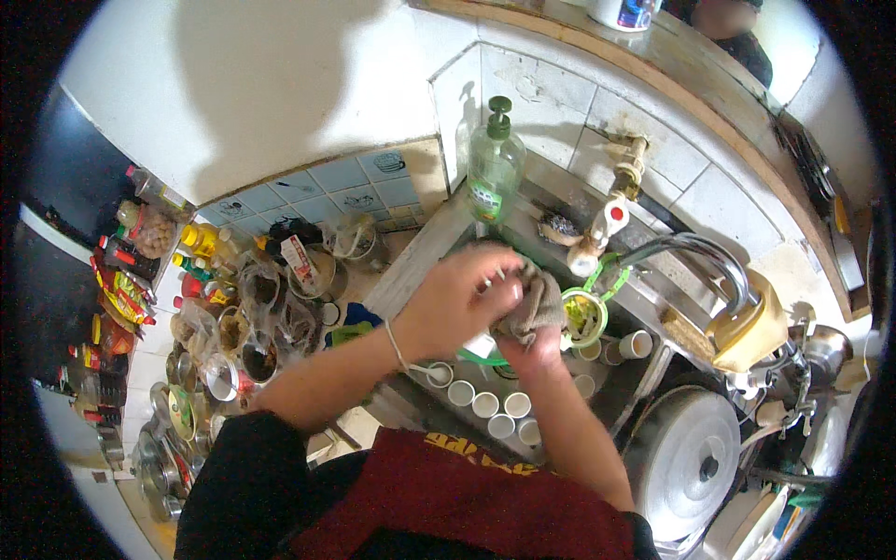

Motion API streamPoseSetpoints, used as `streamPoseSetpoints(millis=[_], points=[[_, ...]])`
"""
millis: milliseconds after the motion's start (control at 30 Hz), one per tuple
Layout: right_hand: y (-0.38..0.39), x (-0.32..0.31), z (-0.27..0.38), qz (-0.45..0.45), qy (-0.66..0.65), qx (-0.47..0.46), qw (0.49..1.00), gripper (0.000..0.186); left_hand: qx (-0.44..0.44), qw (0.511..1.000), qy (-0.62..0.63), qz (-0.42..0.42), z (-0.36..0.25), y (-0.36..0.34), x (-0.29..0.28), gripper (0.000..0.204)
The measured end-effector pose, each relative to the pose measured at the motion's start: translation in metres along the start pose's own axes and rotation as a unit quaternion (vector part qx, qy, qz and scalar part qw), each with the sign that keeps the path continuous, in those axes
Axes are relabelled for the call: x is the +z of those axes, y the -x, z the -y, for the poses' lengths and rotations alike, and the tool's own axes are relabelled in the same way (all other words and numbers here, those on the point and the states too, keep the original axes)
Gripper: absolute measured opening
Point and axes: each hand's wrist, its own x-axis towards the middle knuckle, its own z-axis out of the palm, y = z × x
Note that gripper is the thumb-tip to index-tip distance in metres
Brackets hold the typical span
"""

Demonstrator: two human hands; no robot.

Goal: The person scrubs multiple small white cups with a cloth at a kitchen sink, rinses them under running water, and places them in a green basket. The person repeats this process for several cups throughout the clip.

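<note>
My left hand [476, 289] curls its fingers against a crumpled grey-beige cloth [532, 303] over the sink [420, 411]. My right hand [532, 345] grips that cloth from below, its fingers hidden by it. Beneath them a green item is partly visible, with several white cups [485, 405] below in the sink. A green strainer [584, 322] with scraps hangs by the tap [611, 219]. A green pump bottle [495, 177] stands behind my hands.
Jars, bottles, bags and bowls [261, 327] crowd the counter on the left. A large metal lid [677, 462] lies at the right, near pans [821, 359] and a curved faucet [695, 243]. A wooden ledge [560, 37] runs above.
</note>
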Motion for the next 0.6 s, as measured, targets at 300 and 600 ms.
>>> streamPoseSetpoints(millis=[300, 600], points=[[-0.142, 0.066, 0.017, -0.054, -0.016, 0.030, 0.998, 0.037, -0.221, 0.971, -0.084, -0.015, 0.073, -0.237, -0.069, 0.052], [-0.169, 0.087, 0.032, 0.008, -0.036, -0.033, 0.999, 0.039, -0.273, 0.944, -0.040, 0.179, 0.097, -0.256, -0.049, 0.061]])
